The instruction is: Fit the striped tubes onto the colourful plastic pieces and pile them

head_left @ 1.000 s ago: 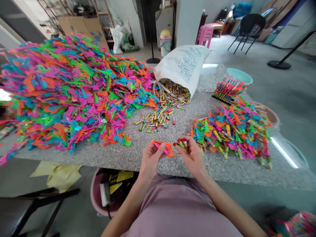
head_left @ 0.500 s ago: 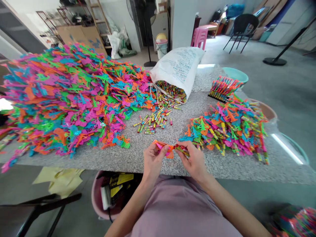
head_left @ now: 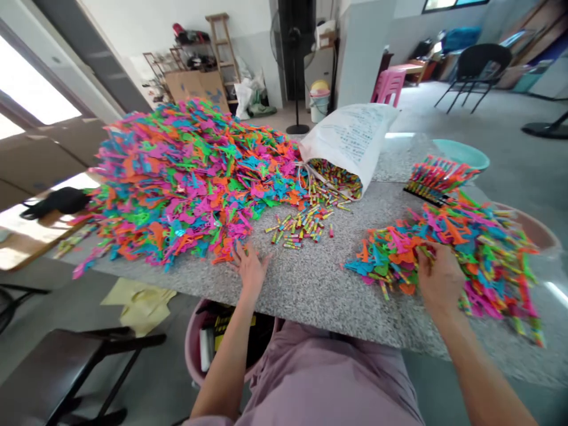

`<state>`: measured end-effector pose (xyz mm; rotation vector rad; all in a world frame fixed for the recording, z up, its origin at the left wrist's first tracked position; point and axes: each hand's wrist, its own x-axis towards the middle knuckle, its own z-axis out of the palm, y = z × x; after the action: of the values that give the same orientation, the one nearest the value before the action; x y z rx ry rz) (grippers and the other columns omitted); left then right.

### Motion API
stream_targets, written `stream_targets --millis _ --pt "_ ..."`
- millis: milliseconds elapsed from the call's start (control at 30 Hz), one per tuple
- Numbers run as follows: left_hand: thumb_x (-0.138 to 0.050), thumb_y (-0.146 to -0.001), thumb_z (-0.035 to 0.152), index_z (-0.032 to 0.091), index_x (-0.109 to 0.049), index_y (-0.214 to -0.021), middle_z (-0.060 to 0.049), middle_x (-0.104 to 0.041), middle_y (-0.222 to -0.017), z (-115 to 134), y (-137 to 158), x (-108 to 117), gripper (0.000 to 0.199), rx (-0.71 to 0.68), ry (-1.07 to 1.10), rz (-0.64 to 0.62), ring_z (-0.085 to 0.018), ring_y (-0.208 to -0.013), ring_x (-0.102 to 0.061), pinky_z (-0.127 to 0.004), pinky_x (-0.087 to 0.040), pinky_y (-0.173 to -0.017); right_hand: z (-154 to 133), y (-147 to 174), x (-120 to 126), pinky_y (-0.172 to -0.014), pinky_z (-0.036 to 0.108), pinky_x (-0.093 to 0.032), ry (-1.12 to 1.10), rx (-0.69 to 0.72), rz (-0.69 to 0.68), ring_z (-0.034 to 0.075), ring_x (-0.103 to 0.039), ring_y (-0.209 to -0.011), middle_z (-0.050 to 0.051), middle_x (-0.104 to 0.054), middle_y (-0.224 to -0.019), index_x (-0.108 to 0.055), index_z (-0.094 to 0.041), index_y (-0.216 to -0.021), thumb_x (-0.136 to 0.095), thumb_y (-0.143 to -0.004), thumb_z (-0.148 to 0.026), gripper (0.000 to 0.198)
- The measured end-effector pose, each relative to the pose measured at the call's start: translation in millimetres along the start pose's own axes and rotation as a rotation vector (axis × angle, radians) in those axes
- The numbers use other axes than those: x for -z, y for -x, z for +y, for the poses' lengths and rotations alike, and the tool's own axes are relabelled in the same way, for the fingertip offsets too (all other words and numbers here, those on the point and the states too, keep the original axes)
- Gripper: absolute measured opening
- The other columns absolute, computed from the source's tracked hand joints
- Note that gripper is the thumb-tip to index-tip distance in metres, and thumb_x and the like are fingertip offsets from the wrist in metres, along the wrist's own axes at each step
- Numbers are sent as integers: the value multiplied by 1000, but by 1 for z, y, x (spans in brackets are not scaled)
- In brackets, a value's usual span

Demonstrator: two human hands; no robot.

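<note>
My left hand (head_left: 251, 270) is open, fingers spread, at the near edge of a big heap of bright plastic pieces (head_left: 190, 183) in pink, orange, blue and green. Its fingertips reach the lowest pieces. Over the smaller pile (head_left: 483, 254) on the right, my right hand (head_left: 440, 278) is closed, with a small yellow-patterned tube (head_left: 426, 253) at its fingertips. That pile mixes coloured plastic pieces with printed tubes. Between the piles, loose printed tubes (head_left: 302, 226) lie scattered before a white sack (head_left: 350, 139), whose mouth shows more of them.
A black rack of upright coloured sticks (head_left: 426, 195) stands behind the right pile, near a turquoise basin (head_left: 464, 154). The speckled stone table (head_left: 310, 290) has its front edge against me. Below are a pink tub (head_left: 193, 349) and a dark chair (head_left: 53, 367).
My hands were together, holding orange and pink plastic pieces and a tube. Now they are apart: the left moved to the big heap, the right to the smaller pile. The view shifted left.
</note>
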<state>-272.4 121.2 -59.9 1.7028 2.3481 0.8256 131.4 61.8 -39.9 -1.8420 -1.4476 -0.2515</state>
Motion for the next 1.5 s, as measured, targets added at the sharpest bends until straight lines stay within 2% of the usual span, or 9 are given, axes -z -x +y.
stream_targets --millis 267,467,600,733,900,1067,1200,1367,1500 --pt "-41 -92 23 23 -60 -124 -8 -54 -138 -28 47 -25 37 -281 -63 -37 -31 -144 -19 -61 -9 -115 -40 19 -22 -100 53 -41 -148 222 136 29 -58 -109 13 -65 -108 -56 -16 -115 -49 -92 -25 26" --pt "-60 -83 22 26 -42 -140 -10 -12 -158 -7 74 -13 60 -303 280 36 -31 -141 -27 -46 -37 -109 -112 55 -31 -86 38 -50 -549 232 -371 23 -60 -100 11 -61 -107 -57 -20 -110 -48 -91 -23 21" --pt "-74 -69 25 24 -46 -135 -15 -21 -150 1 77 -7 72 -117 477 72 -32 -123 -51 -46 -49 -99 -140 76 -55 -66 29 -49 -798 9 -747 18 -58 -72 2 -60 -80 -57 -21 -98 -53 -88 -28 13" --pt "-67 -76 28 22 -56 -123 -13 -38 -139 15 91 -10 49 -53 734 -27 -24 -107 -62 -40 -56 -89 -166 94 -76 -61 27 -48 -1098 -249 -898 14 -52 -64 -3 -53 -69 -54 -21 -85 -58 -83 -41 20" --pt "-59 -83 31 18 -57 -122 -12 -62 -115 48 98 -7 41 -7 1035 -311 -21 -105 -63 -37 -51 -93 -176 89 -67 -68 30 -54 -1378 -540 -862 16 -57 -80 -1 -56 -85 -52 -23 -88 -63 -78 -49 30" --pt "-75 -68 32 21 -69 -107 -9 -60 -110 72 78 -1 41 -73 746 -217 -18 -86 -61 -32 -52 -77 -156 65 -45 -71 31 -55 -1358 -480 -785 16 -57 -75 -1 -57 -83 -55 -24 -94 -66 -78 -44 28" --pt "-74 -70 35 18 -72 -79 -3 -64 -76 90 69 -1 19 -162 845 -477 -15 -71 -58 -27 -48 -68 -138 46 -25 -70 31 -53 -1182 -329 -765 16 -59 -74 0 -62 -81 -61 -22 -94 -63 -82 -38 20" --pt "-73 -73 36 18 -66 -81 2 -66 -72 116 75 7 21 215 1352 -573 -10 -64 -58 -20 -45 -62 -124 32 2 -75 31 -49 -884 -257 -493 18 -60 -81 4 -66 -89 -69 -22 -100 -68 -80 -32 23" --pt "-78 -68 30 18 -67 -86 1 -69 -76 132 82 18 24 275 1464 -616 -9 -66 -60 -19 -47 -64 -126 33 16 -72 29 -48 -874 -278 -405 16 -60 -77 2 -67 -86 -70 -22 -98 -70 -79 -31 20"
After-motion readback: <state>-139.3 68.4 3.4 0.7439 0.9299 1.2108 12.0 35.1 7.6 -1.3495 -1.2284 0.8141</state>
